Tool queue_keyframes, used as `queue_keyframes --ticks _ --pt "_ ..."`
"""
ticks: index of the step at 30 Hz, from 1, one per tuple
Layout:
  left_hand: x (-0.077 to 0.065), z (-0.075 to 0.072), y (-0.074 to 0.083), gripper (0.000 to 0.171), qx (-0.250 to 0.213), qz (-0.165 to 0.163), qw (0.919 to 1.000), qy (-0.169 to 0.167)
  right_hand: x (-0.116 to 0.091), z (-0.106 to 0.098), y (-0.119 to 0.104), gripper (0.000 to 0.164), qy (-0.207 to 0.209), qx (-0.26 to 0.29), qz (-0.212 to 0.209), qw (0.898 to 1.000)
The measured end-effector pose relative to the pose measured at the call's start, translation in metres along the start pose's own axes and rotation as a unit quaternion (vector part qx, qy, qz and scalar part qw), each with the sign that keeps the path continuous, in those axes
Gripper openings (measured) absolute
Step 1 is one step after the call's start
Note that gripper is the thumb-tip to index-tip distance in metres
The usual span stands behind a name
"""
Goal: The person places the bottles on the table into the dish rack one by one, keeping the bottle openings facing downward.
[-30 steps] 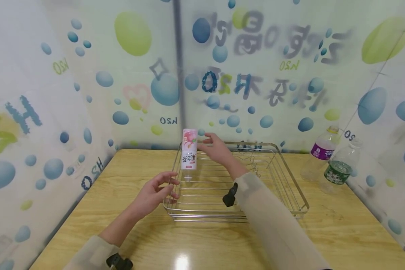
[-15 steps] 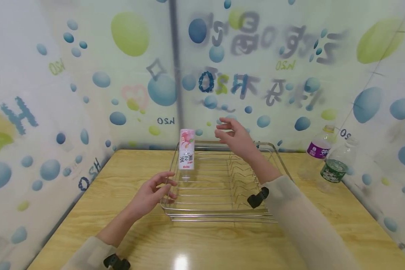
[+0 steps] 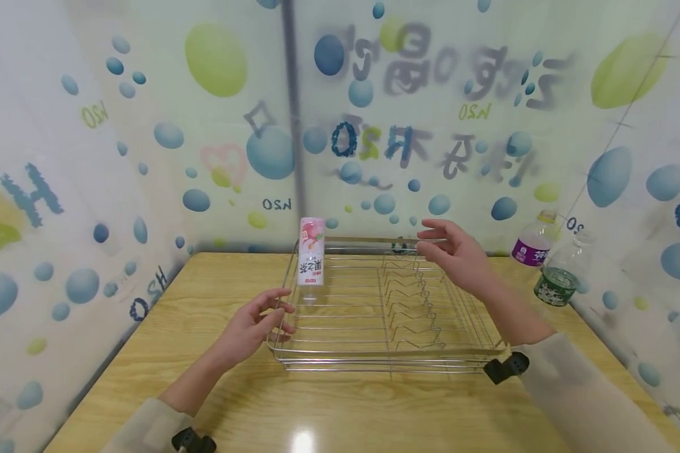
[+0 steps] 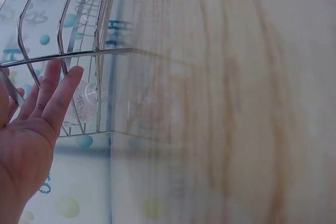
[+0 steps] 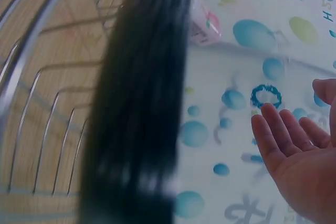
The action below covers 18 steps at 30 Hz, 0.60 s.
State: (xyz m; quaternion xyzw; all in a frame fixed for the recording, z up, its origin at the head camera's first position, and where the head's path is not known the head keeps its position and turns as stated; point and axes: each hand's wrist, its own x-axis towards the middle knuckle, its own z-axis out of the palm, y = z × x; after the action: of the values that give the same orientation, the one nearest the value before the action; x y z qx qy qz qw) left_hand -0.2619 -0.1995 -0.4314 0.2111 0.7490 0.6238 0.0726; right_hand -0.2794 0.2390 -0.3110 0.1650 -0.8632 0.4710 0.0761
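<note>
A wire dish rack stands on the wooden table. A clear bottle with a pink and white peach-tea label is at its left back, neck toward me and lower than its base. My left hand is at the rack's left side, fingers loosely bent and right at the wires; in the left wrist view the fingers overlap the side wires. Over the rack's back right my right hand hovers with relaxed fingers, holding nothing. The right wrist view shows that palm with thumb and fingers apart.
Right of the rack stand two bottles: one with a purple label and yellow cap, one with a green label. A row of bent wire dividers runs through the rack's right half. A bubble-patterned curtain hangs behind the table.
My right hand has left the side of the peach-tea bottle, lifted, and moved right across the rack toward the two standing bottles. The left hand and the peach-tea bottle stay in place.
</note>
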Motion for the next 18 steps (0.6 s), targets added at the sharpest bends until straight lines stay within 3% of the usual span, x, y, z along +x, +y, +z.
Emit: queue_keyframes --ticks 8,18 --pt "0.000 0.000 -0.001 0.050 0.003 0.002 1.0000 0.003 -0.038 -0.035 0.023 0.057 0.034 -0.032 0.004 0.999" --pt "-0.001 0.000 0.000 0.050 0.008 -0.001 1.0000 0.005 -0.077 -0.069 0.077 0.057 0.065 -0.092 0.036 0.993"
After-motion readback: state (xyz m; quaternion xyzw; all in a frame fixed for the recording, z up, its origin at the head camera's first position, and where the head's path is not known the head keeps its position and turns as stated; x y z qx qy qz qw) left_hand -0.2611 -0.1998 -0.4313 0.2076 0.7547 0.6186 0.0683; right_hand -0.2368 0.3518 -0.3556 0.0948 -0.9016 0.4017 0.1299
